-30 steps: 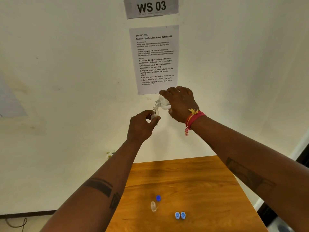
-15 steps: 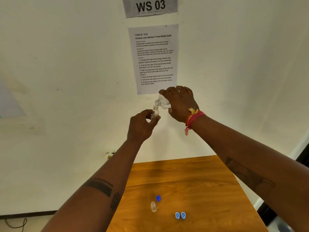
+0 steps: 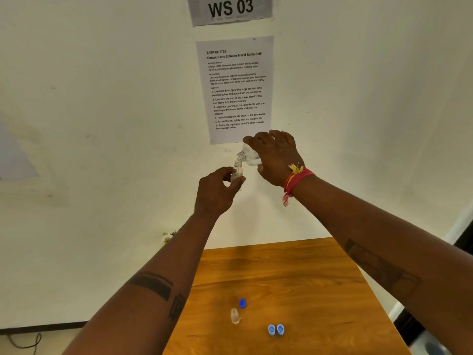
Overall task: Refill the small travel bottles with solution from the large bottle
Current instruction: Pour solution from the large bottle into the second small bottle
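Note:
My right hand (image 3: 275, 158) grips the large clear bottle (image 3: 247, 156), tipped with its open neck pointing down and left. Just under that neck is the mouth of a small clear travel bottle (image 3: 237, 171), held upright between the fingers and thumb of my left hand (image 3: 217, 192). Both are raised in front of the wall, well above the wooden table (image 3: 294, 285). A second small clear bottle (image 3: 235, 315) stands uncapped on the table. A dark blue cap (image 3: 242, 303) lies just behind it, and two light blue caps (image 3: 276, 330) lie side by side to its right.
A printed task sheet (image 3: 235, 88) and a "WS 03" sign (image 3: 230, 8) hang on the white wall behind my hands. The table's right edge runs beside a dark gap (image 3: 414, 326). A cable (image 3: 25, 342) lies on the floor at lower left.
Both hands stay in nearly the same pose; the large bottle's neck remains over the small bottle's mouth. Nothing on the table has moved.

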Demonstrator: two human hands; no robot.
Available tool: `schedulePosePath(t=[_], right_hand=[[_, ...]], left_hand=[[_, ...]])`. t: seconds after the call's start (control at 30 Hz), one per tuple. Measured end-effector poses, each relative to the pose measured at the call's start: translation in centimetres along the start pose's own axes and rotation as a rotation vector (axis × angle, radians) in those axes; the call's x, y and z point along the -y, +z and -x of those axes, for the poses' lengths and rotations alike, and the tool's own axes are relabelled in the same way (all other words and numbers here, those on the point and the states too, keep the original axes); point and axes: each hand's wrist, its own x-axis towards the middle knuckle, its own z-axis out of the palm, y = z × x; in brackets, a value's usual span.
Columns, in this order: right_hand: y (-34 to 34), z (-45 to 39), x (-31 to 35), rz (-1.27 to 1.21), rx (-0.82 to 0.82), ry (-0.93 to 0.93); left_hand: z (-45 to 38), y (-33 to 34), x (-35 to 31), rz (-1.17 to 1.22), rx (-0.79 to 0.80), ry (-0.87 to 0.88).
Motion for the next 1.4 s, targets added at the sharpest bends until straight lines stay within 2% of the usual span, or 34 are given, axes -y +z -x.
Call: schedulePosePath(t=[1.4], right_hand=[[-0.03,-0.21,-0.08,-0.010,0.015,0.004]], left_hand=[[-0.31,0.09,0.12,-0.003,0.007,0.005]])
